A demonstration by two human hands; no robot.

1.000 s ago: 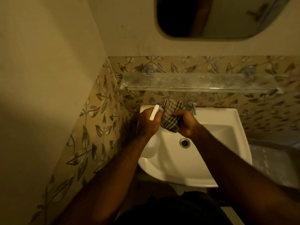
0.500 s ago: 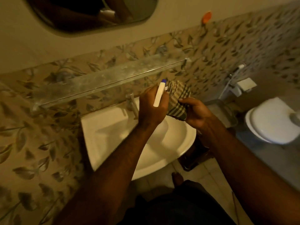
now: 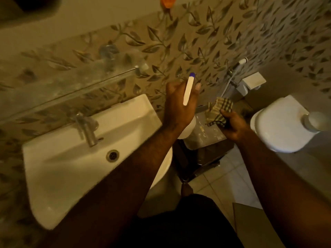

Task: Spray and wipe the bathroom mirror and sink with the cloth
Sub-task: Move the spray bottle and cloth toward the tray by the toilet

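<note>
My left hand [image 3: 179, 104] grips a white spray bottle [image 3: 188, 90] with a blue tip; its round body shows below my wrist. It hangs to the right of the white sink [image 3: 59, 169], past the basin's edge. My right hand [image 3: 231, 125] holds a checked cloth [image 3: 219, 109] bunched up, further right, above a lidded bin. Only a dark corner of the mirror [image 3: 32, 4] shows at the top left. The chrome tap [image 3: 86, 129] stands at the back of the sink.
A glass shelf [image 3: 71, 86] runs along the leaf-patterned wall above the sink. A toilet [image 3: 281, 122] with its lid down stands at right, a hand sprayer [image 3: 236, 68] on the wall beside it. A bin [image 3: 204, 138] sits between sink and toilet.
My view has swung to the right and down. Both hands moved from over the sink to its right side, and they have drawn apart; the cloth no longer touches the bottle.
</note>
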